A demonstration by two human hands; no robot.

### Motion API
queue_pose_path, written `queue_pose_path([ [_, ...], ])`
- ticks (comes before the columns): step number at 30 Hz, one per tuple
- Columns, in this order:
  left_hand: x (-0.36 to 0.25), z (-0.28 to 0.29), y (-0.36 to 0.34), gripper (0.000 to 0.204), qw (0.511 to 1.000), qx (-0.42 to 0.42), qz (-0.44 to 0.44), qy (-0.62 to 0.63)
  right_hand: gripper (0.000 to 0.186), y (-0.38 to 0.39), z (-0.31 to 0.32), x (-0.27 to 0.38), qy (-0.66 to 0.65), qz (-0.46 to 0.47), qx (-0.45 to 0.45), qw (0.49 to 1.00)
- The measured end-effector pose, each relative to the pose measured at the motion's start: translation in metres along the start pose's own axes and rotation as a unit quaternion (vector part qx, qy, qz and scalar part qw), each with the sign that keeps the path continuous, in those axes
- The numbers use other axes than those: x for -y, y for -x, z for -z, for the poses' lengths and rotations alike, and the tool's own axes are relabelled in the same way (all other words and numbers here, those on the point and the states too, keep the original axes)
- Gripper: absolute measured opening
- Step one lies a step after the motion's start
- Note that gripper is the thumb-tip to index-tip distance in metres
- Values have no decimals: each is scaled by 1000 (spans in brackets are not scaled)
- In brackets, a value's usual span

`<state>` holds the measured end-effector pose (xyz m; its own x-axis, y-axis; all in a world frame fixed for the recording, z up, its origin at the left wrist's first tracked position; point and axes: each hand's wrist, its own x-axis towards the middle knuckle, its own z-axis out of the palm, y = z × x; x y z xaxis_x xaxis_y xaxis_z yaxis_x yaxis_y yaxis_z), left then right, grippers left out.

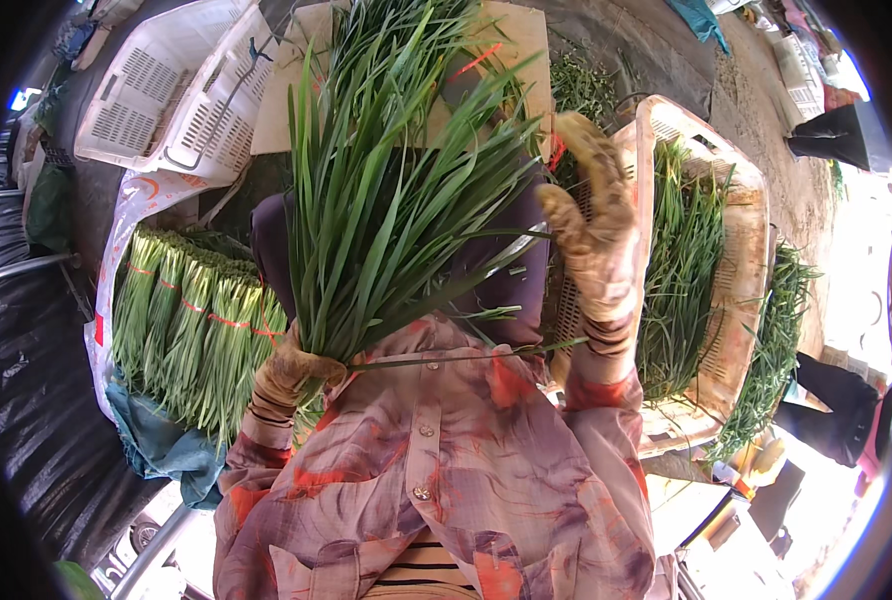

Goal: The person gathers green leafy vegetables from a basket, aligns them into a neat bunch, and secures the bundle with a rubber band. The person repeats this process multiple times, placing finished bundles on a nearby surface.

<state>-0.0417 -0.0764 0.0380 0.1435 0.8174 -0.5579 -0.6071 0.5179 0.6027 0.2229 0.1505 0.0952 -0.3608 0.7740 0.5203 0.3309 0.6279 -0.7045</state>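
green leaves [366, 235] in left hand [298, 368]

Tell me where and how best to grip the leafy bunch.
Take the leafy bunch by its narrow lower end, probably from the person's left, where the left hand wraps it: the blades converge there, while they fan out loosely above.

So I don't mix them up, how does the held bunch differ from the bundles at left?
The held bunch is gripped in the left hand; the bundles sit packed side by side. The held bunch fans out loosely, with no tie visible; the bundles are bound with red ties. Both are long green leaves.
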Motion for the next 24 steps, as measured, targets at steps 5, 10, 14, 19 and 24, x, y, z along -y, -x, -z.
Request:
queue_pose_path([
  [5, -1, -5, 2, 54, 999, -18, 16, -39, 41, 3, -64, 9, -281, -163, 3, 946],
  [10, -6, -4, 4, 51, 999, -9, 19, -35, 20, 2, -61, -12, 93, 59, -41, 993],
  [14, -6, -8, -4, 50, 998, -45, 23, -32, 20, 11, -51, -57, 172, 5, -106, 979],
  [19, -13, -7, -8, 33, 999, -31, 19, -39, 7, 36, -8, -94, -118, -206, -215, 947],
  [24, -20, -23, -33, 37, 995, -68, -76, -18, 26, 53, 9, -28, -391, -245, 294, 837],
])
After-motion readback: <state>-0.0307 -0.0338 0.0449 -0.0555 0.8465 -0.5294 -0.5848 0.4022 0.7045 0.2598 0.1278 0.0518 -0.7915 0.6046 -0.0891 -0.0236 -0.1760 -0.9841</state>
